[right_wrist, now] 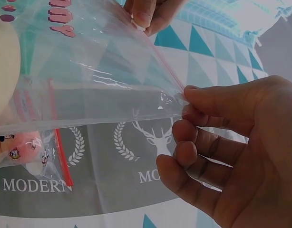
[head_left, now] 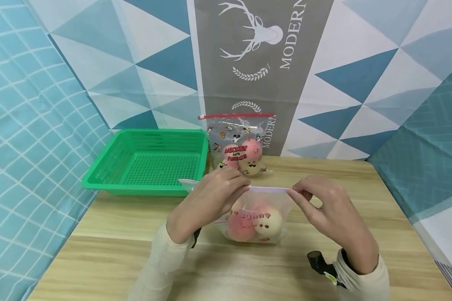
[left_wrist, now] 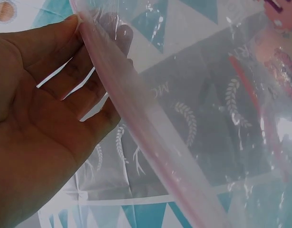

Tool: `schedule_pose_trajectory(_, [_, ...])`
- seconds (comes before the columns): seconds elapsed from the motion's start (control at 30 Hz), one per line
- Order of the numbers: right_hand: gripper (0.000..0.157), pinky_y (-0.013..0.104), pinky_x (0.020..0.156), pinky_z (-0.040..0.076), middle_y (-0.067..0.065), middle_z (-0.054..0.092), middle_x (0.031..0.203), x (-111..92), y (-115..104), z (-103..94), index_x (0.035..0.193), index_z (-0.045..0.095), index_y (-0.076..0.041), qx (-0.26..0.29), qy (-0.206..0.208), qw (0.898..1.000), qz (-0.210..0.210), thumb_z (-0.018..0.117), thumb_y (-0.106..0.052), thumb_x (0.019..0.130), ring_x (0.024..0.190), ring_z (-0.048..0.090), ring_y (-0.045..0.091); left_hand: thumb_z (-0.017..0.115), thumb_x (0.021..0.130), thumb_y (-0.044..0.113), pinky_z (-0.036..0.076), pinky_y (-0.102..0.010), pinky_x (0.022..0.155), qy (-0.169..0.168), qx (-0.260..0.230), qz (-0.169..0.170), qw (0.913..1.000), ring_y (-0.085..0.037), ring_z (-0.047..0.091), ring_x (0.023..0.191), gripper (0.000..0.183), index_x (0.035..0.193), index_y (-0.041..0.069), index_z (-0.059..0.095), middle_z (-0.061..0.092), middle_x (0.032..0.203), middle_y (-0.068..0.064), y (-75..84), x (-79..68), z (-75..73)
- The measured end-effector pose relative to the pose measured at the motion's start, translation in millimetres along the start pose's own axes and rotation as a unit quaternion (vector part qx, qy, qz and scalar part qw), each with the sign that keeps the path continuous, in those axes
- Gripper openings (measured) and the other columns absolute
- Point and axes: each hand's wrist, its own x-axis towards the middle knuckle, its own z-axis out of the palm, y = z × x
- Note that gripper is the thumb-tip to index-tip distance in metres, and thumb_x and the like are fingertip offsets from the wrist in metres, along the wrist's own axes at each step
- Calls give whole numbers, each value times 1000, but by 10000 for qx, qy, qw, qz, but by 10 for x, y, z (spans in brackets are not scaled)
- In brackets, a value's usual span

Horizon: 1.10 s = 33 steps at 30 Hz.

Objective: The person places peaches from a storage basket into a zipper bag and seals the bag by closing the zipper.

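Observation:
A clear zip bag (head_left: 284,205) with pink lettering stands on the table, with pink and cream peach-like fruits (head_left: 242,225) inside. My left hand (head_left: 214,194) pinches its pale zip edge between thumb and fingers, part of the way along. In the right wrist view a small white slider (right_wrist: 138,24) shows at the left fingertips. My right hand (head_left: 329,205) pinches the bag's right top corner; in the right wrist view the thumb (right_wrist: 217,99) lies on that corner and the other fingers are bent. Left of my left hand, the zip's other end (head_left: 187,181) sticks out.
Behind stands a second zip bag (head_left: 218,129) with a red zip and cartoon print, holding similar fruits (head_left: 252,149). A green basket (head_left: 147,191) sits at the back left. The wooden table (head_left: 109,251) meets a patterned cloth wall (head_left: 165,62) at the back.

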Motion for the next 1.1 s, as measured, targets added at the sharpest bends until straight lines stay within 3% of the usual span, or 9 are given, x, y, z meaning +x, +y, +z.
schedule_pose_trajectory(1.1, [17,15,58,40,-15,60,75,-33,94,-75,82,70,-21,-105,121,9998,132,76,-5,86,64,50,3,70,94,12,52,-27,76,65,-54,80,9999,-11,62,82,10,102,10,75,69,93,3,-105,-46,-61])
